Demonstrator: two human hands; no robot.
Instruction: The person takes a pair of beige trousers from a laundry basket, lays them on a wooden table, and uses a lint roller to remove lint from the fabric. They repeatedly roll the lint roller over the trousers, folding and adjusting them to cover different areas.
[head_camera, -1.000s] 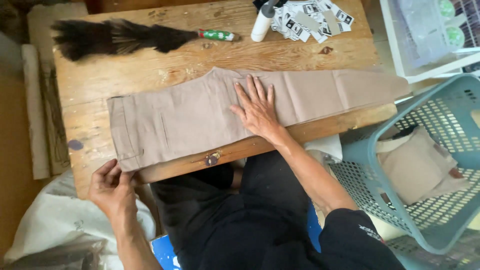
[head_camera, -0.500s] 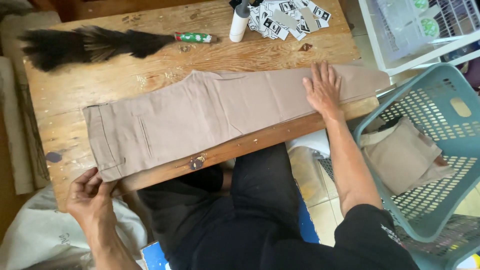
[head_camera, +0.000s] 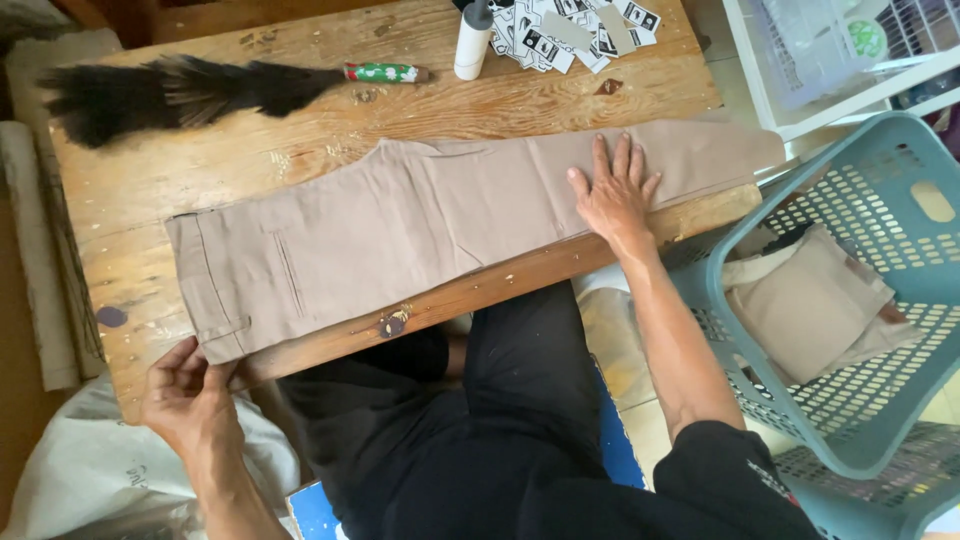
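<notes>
1. Left hand (head_camera: 190, 395) at the near-left counter edge; fingers (head_camera: 222, 372) pinch the waistband corner of the trousers (head_camera: 400, 230), holding it taut; thumb side partly hidden, so grip depth is hard to tell.
2. Trousers lie flat along the counter (head_camera: 140, 200), folded leg on leg, waistband to the left, cuffs to the right; cuff end overhangs the counter's right edge a bit; cloth looks mostly smooth, w/ a slight crease near the middle.
3. Right hand (head_camera: 612, 195) rests palm down on the lower legs; fingers spread wide and flat, gripping nothing, just pressing the fabric.
4. Judging from that: lengthwise fold looks done and smoothing is well along; trousers not yet folded across into a compact stack; so approx. half done, crosswise folds and putting away left.
5. Back of the counter: black feather duster (head_camera: 180, 90) at left; white bottle (head_camera: 472, 42) and a pile of b/w tags (head_camera: 560, 30) further right; all well apart from the trousers.
6. Far right, off the counter: teal basket (head_camera: 900, 160) w/ a folded tan garment (head_camera: 810, 300) already inside; same cloth colour as the trousers.
</notes>
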